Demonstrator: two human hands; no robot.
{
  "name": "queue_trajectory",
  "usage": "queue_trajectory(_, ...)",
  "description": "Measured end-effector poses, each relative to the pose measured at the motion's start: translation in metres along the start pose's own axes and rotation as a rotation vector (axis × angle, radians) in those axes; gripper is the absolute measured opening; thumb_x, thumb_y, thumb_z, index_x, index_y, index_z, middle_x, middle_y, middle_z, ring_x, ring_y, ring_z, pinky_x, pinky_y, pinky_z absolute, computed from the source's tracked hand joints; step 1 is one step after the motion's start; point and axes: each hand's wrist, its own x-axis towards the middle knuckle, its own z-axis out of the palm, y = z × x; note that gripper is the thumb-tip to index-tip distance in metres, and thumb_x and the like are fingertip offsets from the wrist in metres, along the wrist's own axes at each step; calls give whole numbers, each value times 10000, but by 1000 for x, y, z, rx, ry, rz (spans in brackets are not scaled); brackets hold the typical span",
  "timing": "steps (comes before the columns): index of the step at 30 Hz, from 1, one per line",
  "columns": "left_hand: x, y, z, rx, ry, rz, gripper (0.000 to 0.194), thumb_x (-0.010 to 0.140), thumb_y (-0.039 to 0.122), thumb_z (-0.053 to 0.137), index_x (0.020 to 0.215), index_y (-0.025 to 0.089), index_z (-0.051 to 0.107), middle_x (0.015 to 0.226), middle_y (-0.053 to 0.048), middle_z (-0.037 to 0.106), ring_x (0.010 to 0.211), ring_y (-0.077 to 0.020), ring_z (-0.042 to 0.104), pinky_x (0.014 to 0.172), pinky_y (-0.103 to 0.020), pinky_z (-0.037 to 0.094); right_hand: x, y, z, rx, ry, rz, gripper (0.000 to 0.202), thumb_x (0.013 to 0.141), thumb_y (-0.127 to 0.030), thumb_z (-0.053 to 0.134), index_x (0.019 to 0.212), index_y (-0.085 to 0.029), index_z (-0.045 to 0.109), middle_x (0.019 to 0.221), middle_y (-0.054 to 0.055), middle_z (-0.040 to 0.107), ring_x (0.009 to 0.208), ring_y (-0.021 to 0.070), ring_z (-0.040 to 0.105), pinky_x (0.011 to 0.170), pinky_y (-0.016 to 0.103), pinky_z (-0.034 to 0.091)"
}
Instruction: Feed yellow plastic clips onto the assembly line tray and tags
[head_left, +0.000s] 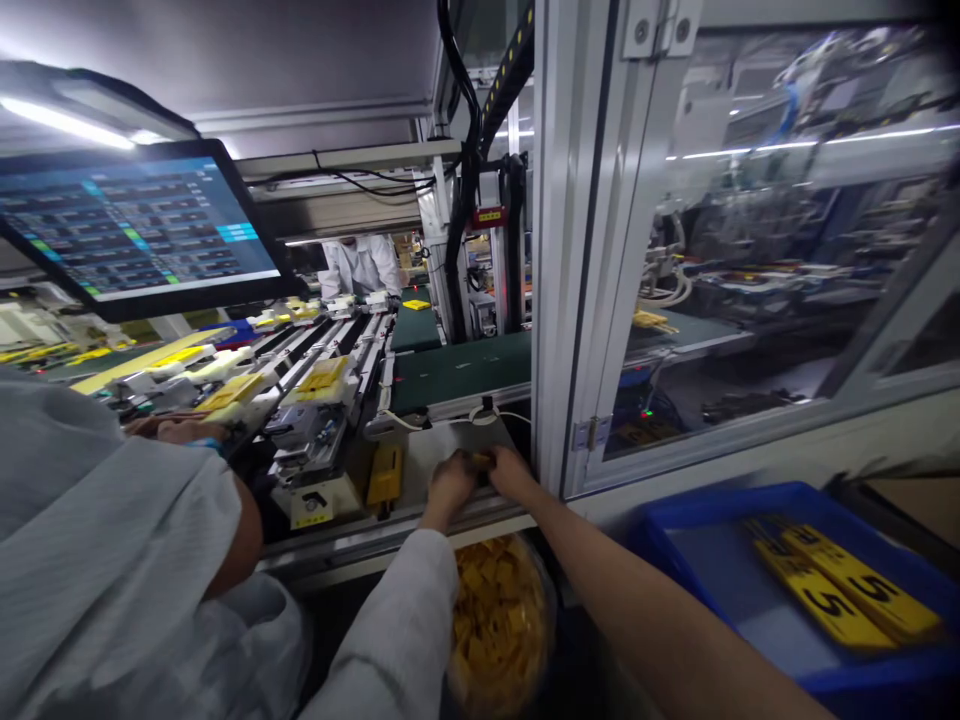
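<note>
My left hand [452, 482] and my right hand [511, 472] meet over a grey metal plate [433, 447] at the edge of the line. Both hands have their fingers closed around a small yellow piece [481, 461], mostly hidden by the fingers. To the left of my left hand, a yellow flat block [385, 474] lies on the bench edge. Below my forearms stands a round, clear-walled tub [541, 610], filled with many small yellow pieces [495, 610].
A blue tray [652, 560] at right holds yellow plates [832, 580] marked 5. Beside me at left, a co-worker's hand [184, 430] reaches to the fixtures. An aluminium post [562, 250] rises close to my right hand. A monitor [142, 220] hangs upper left; a green conveyor [465, 370] runs behind.
</note>
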Motion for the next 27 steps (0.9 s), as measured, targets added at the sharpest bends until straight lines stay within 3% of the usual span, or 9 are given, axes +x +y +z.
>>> queue_trajectory(4, 1, 2, 0, -10, -7, -7, 451, 991, 543, 399, 1199, 236, 655, 1122, -129, 756, 1040, -261, 710, 819, -319, 504, -2, -3, -3, 9, -15, -19, 298, 845, -93, 569, 1091, -158, 725, 1133, 112, 773, 1070, 207, 699, 908, 254, 491)
queue_trajectory(9, 3, 3, 1, 2, -7, -5, 562, 1003, 582, 320, 1090, 193, 717, 1100, -162, 754, 1047, -287, 698, 857, -338, 496, -2, -3, -3, -8, 13, -6, 223, 897, -182, 559, 1046, -127, 715, 1092, 147, 772, 1025, 222, 705, 869, 271, 490)
queue_trajectory(14, 2, 1, 2, -16, -26, 52, 482, 1003, 553, 370, 1176, 248, 701, 1200, -112, 733, 1097, -263, 676, 899, -309, 483, 1, 0, -1, -18, 22, 7, 213, 872, -115, 562, 1039, -135, 694, 1059, 124, 775, 984, 198, 708, 834, 254, 485)
queue_trajectory(20, 1, 0, 1, -62, -41, 105, 466, 1019, 530, 333, 1283, 293, 635, 1261, -63, 720, 1114, -237, 678, 910, -295, 485, -1, 2, -1, -33, 22, -4, 164, 869, -157, 587, 982, -135, 705, 1028, 131, 774, 971, 218, 707, 822, 275, 492)
queue_trajectory(27, 3, -1, 4, -54, -66, 110, 468, 997, 530, 374, 1317, 288, 614, 1212, -77, 743, 1095, -251, 691, 872, -303, 495, 1, 2, 1, -45, 30, 22, 369, 867, -179, 642, 1234, -145, 610, 1191, 104, 723, 1088, 193, 673, 934, 310, 509)
